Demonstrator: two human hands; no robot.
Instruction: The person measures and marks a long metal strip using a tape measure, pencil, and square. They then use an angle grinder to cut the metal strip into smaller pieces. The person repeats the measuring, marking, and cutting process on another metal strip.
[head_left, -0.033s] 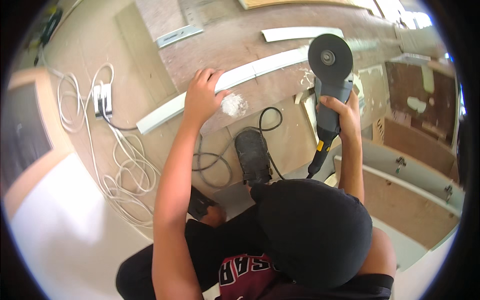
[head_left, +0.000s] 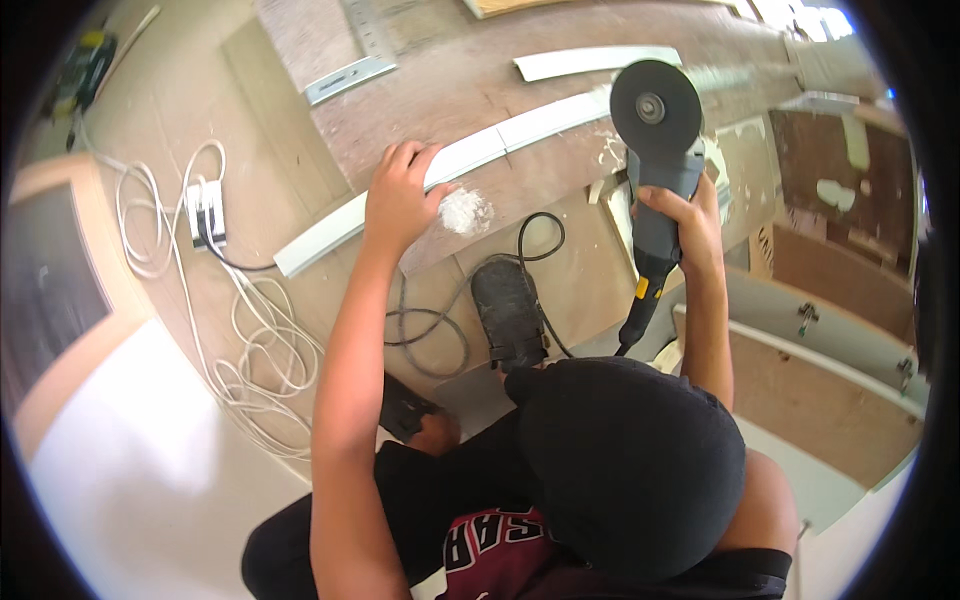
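My left hand (head_left: 403, 195) is closed over a long white trim strip (head_left: 335, 232), pressing it onto a brown board (head_left: 455, 105). A thin dark line crosses the strip to the right of that hand. With my right hand (head_left: 690, 215) I grip a dark grey angle grinder (head_left: 657, 238), thumb across its body. Its black disc (head_left: 655, 108) faces up and overlaps the strip's right part; I cannot tell whether they touch. White dust (head_left: 465, 211) lies heaped beside my left fingers. Behind the strip rests a shorter white strip piece (head_left: 595, 62).
A metal square (head_left: 350, 78) lies at the board's far left. White extension cord (head_left: 255, 370) coils on the floor at left, by a power strip (head_left: 207, 213). My black shoe (head_left: 508, 310) stands near the grinder's dark cord (head_left: 555, 230). Cabinet panels (head_left: 790, 375) stand at right.
The view has shifted slightly. Both hands, the strip and the grinder keep nearly the same places relative to each other.
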